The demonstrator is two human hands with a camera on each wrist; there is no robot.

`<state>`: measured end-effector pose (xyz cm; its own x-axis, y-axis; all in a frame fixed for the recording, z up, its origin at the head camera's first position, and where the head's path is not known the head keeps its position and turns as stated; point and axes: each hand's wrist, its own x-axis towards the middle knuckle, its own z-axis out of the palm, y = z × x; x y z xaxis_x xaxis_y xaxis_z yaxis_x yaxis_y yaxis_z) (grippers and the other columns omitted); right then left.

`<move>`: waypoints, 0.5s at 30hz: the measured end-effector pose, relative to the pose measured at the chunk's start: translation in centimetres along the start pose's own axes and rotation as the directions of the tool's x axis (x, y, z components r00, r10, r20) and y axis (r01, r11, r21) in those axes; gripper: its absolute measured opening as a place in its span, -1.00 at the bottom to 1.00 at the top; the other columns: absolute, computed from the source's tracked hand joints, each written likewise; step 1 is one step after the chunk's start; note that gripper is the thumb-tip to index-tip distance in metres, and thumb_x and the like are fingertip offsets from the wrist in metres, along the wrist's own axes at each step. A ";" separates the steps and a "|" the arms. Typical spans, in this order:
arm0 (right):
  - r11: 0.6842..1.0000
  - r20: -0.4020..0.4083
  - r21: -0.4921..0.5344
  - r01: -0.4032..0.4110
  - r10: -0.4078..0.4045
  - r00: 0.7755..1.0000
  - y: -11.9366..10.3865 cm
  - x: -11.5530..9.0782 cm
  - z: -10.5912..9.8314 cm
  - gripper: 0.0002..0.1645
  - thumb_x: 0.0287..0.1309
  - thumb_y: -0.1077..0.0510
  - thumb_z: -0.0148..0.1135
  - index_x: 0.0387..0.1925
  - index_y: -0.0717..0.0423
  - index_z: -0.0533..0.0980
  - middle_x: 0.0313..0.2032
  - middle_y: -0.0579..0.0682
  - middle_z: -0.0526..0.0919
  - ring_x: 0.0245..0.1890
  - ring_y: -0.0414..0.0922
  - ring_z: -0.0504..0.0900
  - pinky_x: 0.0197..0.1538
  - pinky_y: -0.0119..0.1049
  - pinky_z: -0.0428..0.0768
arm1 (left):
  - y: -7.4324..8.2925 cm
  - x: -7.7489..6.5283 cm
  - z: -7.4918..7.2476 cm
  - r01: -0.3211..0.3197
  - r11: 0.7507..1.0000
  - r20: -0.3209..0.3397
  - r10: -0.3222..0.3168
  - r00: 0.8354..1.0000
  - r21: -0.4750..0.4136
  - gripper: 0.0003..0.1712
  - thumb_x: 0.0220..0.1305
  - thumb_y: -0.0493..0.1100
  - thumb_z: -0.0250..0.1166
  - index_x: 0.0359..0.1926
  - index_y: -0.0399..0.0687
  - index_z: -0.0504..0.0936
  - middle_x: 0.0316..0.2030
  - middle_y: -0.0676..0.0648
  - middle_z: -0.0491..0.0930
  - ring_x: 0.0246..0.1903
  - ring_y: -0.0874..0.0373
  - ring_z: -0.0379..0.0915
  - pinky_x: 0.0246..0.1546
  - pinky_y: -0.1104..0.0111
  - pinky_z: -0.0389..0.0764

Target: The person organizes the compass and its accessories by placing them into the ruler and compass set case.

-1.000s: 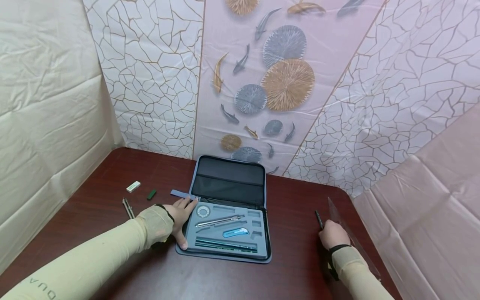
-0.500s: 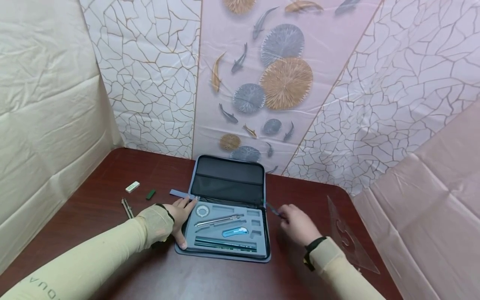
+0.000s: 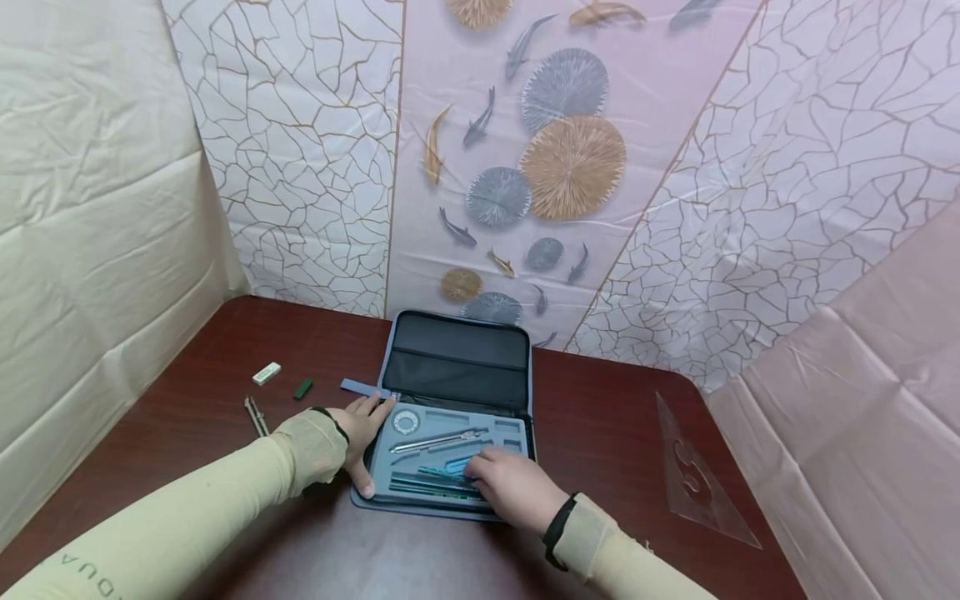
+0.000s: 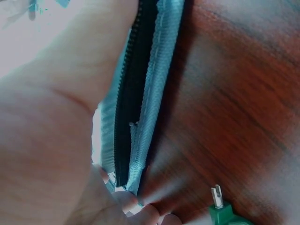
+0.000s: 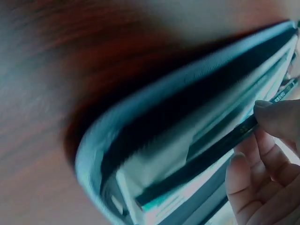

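Note:
A blue-grey zip case (image 3: 420,507) lies unfolded on the table, its grey foam insert (image 3: 384,457) facing up. My left hand (image 3: 362,437) rests on the case's left edge with the fingers spread. My right hand (image 3: 517,487) pinches a dark green pencil (image 5: 201,161) between thumb and fingers, over the insert's front right part. Below it, several pencils (image 3: 431,486) lie in the long front slot. Partly covered by the hand is a blue utility knife (image 3: 455,465). A metal compass (image 3: 435,442) and a round white dial (image 3: 406,422) sit in the insert farther back.
Left of the case lie a white eraser (image 3: 267,372), a small green block (image 3: 303,388) and a metal compass-like tool (image 3: 257,415). A green piece with a metal prong (image 4: 222,211) shows in the left wrist view. A clear set square (image 3: 697,479) lies at right.
My right hand has carried the pencil leftward from beside the set square to above the insert. My left hand has stayed on the case's edge.

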<state>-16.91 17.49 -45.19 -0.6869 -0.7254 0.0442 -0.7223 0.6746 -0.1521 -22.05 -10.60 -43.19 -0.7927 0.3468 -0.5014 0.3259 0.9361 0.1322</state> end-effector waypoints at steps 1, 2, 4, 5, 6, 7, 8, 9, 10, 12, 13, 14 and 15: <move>1.000 -0.003 -0.007 0.010 -0.010 1.000 -0.1 0.1 0.2 -0.84 0.28 0.19 0.23 -0.14 -0.08 0.61 -0.28 -0.22 0.55 -0.26 -0.32 0.53 -0.22 -0.41 0.54 | 0.0 0.0 0.0 0.000 1.000 0.000 0.000 1.000 -0.001 0.61 -0.41 0.37 0.58 0.52 -0.13 -0.16 0.47 -0.30 -0.16 0.44 -0.19 -0.22 0.31 -0.04 0.12; 1.000 -0.006 -0.013 0.019 -0.020 1.000 -0.2 0.3 0.4 -0.84 0.28 0.19 0.23 -0.14 -0.08 0.61 -0.28 -0.23 0.55 -0.26 -0.32 0.54 -0.21 -0.42 0.54 | 0.0 0.0 0.0 0.002 1.000 0.001 -0.002 1.000 -0.003 0.61 -0.42 0.38 0.58 0.52 -0.13 -0.17 0.47 -0.30 -0.16 0.44 -0.18 -0.22 0.31 -0.03 0.12; 0.999 -0.010 -0.016 0.030 -0.030 0.999 -0.3 0.5 0.7 -0.86 0.29 0.19 0.23 -0.16 -0.09 0.61 -0.28 -0.23 0.56 -0.25 -0.32 0.54 -0.20 -0.43 0.54 | 0.0 0.0 0.0 -0.001 1.000 0.001 0.001 1.000 -0.008 0.61 -0.42 0.37 0.58 0.52 -0.14 -0.16 0.47 -0.30 -0.16 0.44 -0.18 -0.22 0.32 -0.03 0.11; 0.999 -0.013 -0.013 0.033 -0.033 0.999 -0.4 0.5 0.8 -0.87 0.28 0.19 0.23 -0.17 -0.09 0.61 -0.28 -0.23 0.56 -0.25 -0.32 0.54 -0.19 -0.43 0.54 | -0.1 0.0 0.0 -0.002 1.000 0.001 0.002 1.000 -0.010 0.61 -0.41 0.37 0.58 0.52 -0.14 -0.16 0.47 -0.30 -0.16 0.44 -0.18 -0.22 0.32 -0.02 0.11; 0.999 -0.017 -0.008 0.036 -0.036 0.999 -0.4 0.6 1.0 -0.88 0.28 0.19 0.24 -0.19 -0.09 0.60 -0.29 -0.24 0.55 -0.26 -0.33 0.54 -0.19 -0.43 0.54 | -0.1 0.0 0.0 -0.004 1.000 0.000 0.004 1.000 -0.013 0.61 -0.41 0.36 0.59 0.52 -0.14 -0.16 0.47 -0.30 -0.16 0.44 -0.18 -0.23 0.33 -0.02 0.10; 0.999 -0.022 -0.007 0.037 -0.037 0.999 -0.4 0.6 1.0 -0.90 0.28 0.18 0.24 -0.21 -0.09 0.59 -0.29 -0.24 0.55 -0.26 -0.33 0.54 -0.20 -0.43 0.54 | -0.1 0.0 0.0 -0.007 1.000 0.002 0.007 1.000 -0.016 0.60 -0.40 0.36 0.59 0.52 -0.14 -0.17 0.48 -0.30 -0.17 0.44 -0.19 -0.23 0.33 -0.02 0.10; 0.999 -0.028 -0.007 0.039 -0.039 0.999 -0.5 0.7 1.1 -0.91 0.28 0.18 0.24 -0.23 -0.09 0.59 -0.30 -0.24 0.55 -0.26 -0.32 0.54 -0.20 -0.43 0.54 | -0.1 0.0 0.0 -0.010 1.000 0.000 0.010 1.000 -0.020 0.60 -0.40 0.35 0.59 0.52 -0.15 -0.16 0.47 -0.30 -0.17 0.44 -0.20 -0.23 0.33 -0.03 0.10; 0.999 -0.034 -0.006 0.039 -0.040 0.999 -0.5 0.7 1.2 -0.92 0.28 0.18 0.24 -0.24 -0.09 0.58 -0.30 -0.24 0.55 -0.26 -0.32 0.54 -0.20 -0.42 0.54 | -0.1 0.0 0.0 -0.011 1.000 -0.001 0.011 1.000 -0.019 0.60 -0.40 0.35 0.59 0.52 -0.15 -0.16 0.47 -0.30 -0.16 0.44 -0.20 -0.23 0.32 -0.03 0.10; 0.999 -0.040 -0.007 0.041 -0.042 0.998 -0.5 0.7 1.3 -0.92 0.28 0.18 0.24 -0.26 -0.09 0.58 -0.31 -0.24 0.54 -0.27 -0.32 0.54 -0.21 -0.42 0.54 | -0.1 0.0 0.0 -0.012 1.000 -0.002 0.012 1.000 -0.016 0.60 -0.40 0.36 0.59 0.52 -0.14 -0.16 0.47 -0.30 -0.17 0.44 -0.19 -0.23 0.32 -0.03 0.10; 0.999 -0.054 -0.013 0.047 -0.048 0.997 -0.6 0.8 1.4 -0.93 0.27 0.18 0.24 -0.28 -0.10 0.57 -0.32 -0.24 0.54 -0.27 -0.32 0.54 -0.21 -0.41 0.54 | -0.1 -0.1 0.0 -0.013 1.000 -0.002 0.013 1.000 -0.012 0.59 -0.39 0.36 0.58 0.52 -0.14 -0.16 0.48 -0.30 -0.17 0.44 -0.19 -0.23 0.32 -0.03 0.11; 0.999 -0.062 -0.019 0.048 -0.049 0.997 -0.7 0.8 1.5 -0.93 0.27 0.18 0.25 -0.29 -0.10 0.57 -0.32 -0.24 0.54 -0.27 -0.32 0.54 -0.21 -0.41 0.54 | -0.1 -0.2 0.0 -0.014 1.000 -0.003 0.014 1.000 -0.011 0.59 -0.39 0.37 0.58 0.52 -0.15 -0.15 0.47 -0.30 -0.16 0.44 -0.19 -0.22 0.32 -0.03 0.11; 0.999 -0.069 -0.022 0.048 -0.049 0.996 -0.7 0.8 1.5 -0.92 0.26 0.18 0.25 -0.29 -0.10 0.58 -0.32 -0.25 0.54 -0.28 -0.32 0.54 -0.21 -0.41 0.54 | -0.1 -0.2 0.0 -0.014 1.000 -0.006 0.014 1.000 -0.009 0.59 -0.39 0.36 0.58 0.52 -0.15 -0.15 0.47 -0.30 -0.16 0.44 -0.19 -0.22 0.32 -0.03 0.12; 0.999 -0.075 -0.026 0.046 -0.048 0.996 -0.8 0.8 1.6 -0.92 0.26 0.18 0.26 -0.30 -0.11 0.58 -0.33 -0.25 0.54 -0.28 -0.32 0.54 -0.22 -0.40 0.54 | -0.1 -0.3 0.0 -0.013 1.000 -0.006 0.013 1.000 -0.008 0.59 -0.40 0.37 0.58 0.52 -0.14 -0.15 0.47 -0.30 -0.16 0.44 -0.19 -0.22 0.32 -0.02 0.12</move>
<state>-16.75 16.14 -46.58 -0.6556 -0.7445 0.1258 -0.7550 0.6438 -0.1243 -21.86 -10.79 -43.06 -0.7914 0.3592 -0.4946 0.3319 0.9320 0.1459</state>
